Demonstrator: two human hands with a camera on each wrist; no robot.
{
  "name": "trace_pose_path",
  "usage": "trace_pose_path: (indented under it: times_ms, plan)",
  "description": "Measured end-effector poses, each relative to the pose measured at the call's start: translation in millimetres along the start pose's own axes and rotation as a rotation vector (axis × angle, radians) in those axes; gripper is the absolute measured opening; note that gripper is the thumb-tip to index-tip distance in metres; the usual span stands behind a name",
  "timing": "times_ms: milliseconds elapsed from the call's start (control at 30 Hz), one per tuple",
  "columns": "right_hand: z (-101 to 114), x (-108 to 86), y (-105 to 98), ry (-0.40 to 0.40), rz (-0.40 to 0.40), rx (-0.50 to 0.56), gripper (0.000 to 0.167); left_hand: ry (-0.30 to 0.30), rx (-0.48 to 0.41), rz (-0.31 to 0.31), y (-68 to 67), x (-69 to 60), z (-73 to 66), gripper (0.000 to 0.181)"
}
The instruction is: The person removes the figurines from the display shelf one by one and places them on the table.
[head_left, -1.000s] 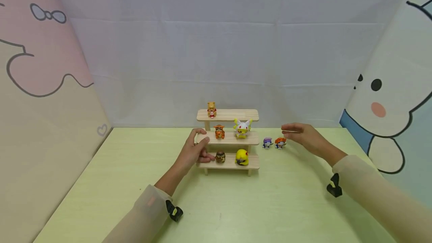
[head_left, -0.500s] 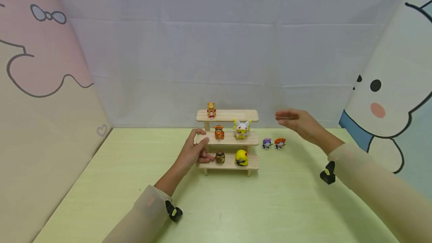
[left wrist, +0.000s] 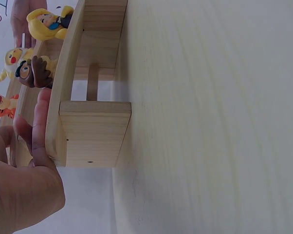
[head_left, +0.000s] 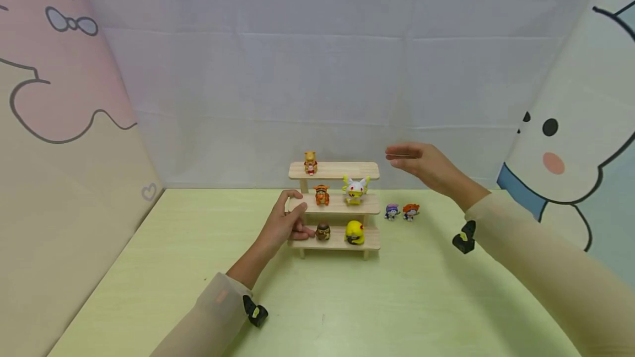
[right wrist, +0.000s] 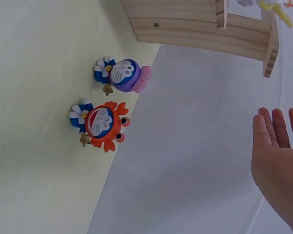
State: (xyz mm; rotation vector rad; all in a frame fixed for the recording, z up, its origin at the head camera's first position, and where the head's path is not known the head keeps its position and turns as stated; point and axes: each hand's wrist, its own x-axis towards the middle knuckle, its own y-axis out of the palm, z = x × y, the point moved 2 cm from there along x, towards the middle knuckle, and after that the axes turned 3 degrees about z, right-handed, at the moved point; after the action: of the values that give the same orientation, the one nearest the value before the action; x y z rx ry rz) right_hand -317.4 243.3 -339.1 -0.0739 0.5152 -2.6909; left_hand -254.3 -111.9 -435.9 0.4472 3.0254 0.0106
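A three-tier wooden display shelf (head_left: 334, 204) stands on the table. My left hand (head_left: 280, 222) grips its left end, thumb and index finger at the middle tier, other fingers lying on the lowest tier beside a brown owl figurine (left wrist: 37, 72). My right hand (head_left: 421, 164) is raised in the air right of the top tier, fingers straight and holding nothing. A bear figurine (head_left: 310, 163) sits at the top tier's left. On the middle tier are an orange tiger figurine (head_left: 322, 195) and a white-hooded yellow figurine (head_left: 355, 190). A yellow-haired figurine (head_left: 354, 232) shares the lowest tier with the owl.
Right of the shelf, two blue-and-white cat figurines stand on the table (head_left: 198, 302): one purple-hatted (right wrist: 124, 75), one in an orange crab hat (right wrist: 105, 126). A white cloth (head_left: 322, 81) hangs behind. Printed panels (head_left: 570, 142) flank both sides.
My right hand has risen and moved left, from beside the crab-hatted figurine toward the top tier's right end. The left hand stays at the shelf, and the figurines keep their places.
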Motion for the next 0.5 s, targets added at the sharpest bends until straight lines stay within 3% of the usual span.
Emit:
trace_pose_path:
  times_ms: [200, 500]
  plan:
    - [14, 11.1, 12, -0.023, 0.007, 0.083, 0.049, 0.0, 0.003, -0.002, 1.3, -0.4, -1.0, 0.033]
    - [35, 26.2, 33, -0.074, 0.078, 0.176, 0.052, -0.007, -0.005, 0.008, 4.0, -1.4, -3.8, 0.042]
